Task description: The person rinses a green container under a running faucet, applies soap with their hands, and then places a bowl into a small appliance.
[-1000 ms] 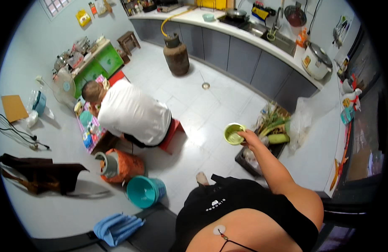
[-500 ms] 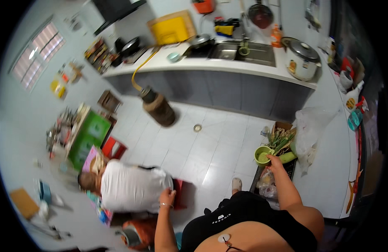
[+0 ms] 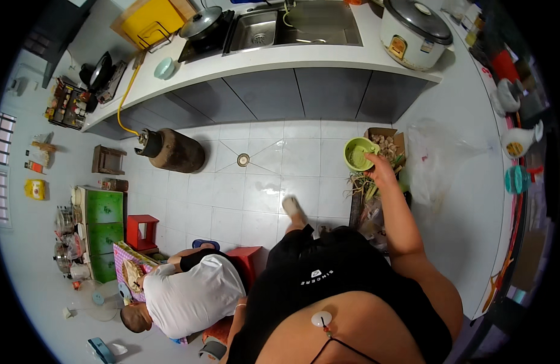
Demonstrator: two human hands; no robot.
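Observation:
A small yellow-green plastic bowl is in my right hand, whose fingers grip its rim at the right side. The bowl hangs in the air, and its inside faces up toward me. Below it stand a cardboard box of knobbly, garlic-like bulbs and some green stalks. Clear plastic bags lie under my right forearm. My left hand is low beside my hip, close to the back of a seated person in a white shirt. Its fingers are mostly hidden.
A white counter with a sink and rice cooker runs along the far side. On the tiled floor lies a brown gas cylinder. A clear plastic bag covers part of the right-hand table. Red stools stand left.
My view has turned and come closer to the counter. My right hand has carried the green bowl forward over the box. My left hand has dropped back toward my hip. One foot has stepped forward.

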